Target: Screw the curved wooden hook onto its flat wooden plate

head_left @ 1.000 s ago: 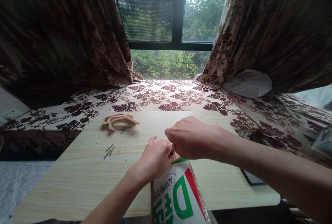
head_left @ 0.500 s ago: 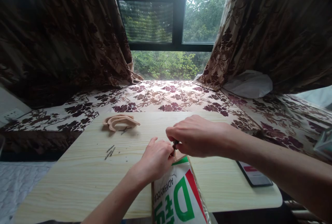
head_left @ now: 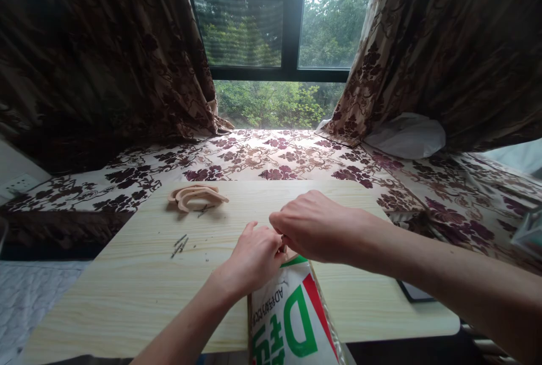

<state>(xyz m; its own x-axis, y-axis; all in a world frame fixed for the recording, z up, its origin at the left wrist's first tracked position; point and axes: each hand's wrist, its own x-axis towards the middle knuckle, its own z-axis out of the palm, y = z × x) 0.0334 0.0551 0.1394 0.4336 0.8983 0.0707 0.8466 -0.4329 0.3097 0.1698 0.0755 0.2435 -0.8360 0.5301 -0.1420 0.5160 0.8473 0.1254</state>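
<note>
My right hand (head_left: 311, 227) is closed in a fist, knuckles up, around a small dark metal tool (head_left: 283, 238); only a bit of it shows, so its kind is unclear. Against it, my left hand (head_left: 259, 255) has its fingers curled at the tool's lower end, the thumb sticking up. Below both hands a flat tan piece (head_left: 291, 253) peeks out, resting on the far end of a white package with green and red print (head_left: 292, 314). What the left fingertips grip is hidden.
Two curved tan pieces (head_left: 197, 194) lie at the table's far left, with thin metal bits (head_left: 205, 210) beside them. More thin metal bits (head_left: 179, 246) lie nearer. A phone (head_left: 415, 291) is partly under my right forearm. A patterned ledge (head_left: 275, 156) borders the wooden table (head_left: 169, 297).
My right hand has turned over, knuckles higher, and hides more of the metal tool. The right forearm has come nearer and covers more of the phone. My left hand has barely moved.
</note>
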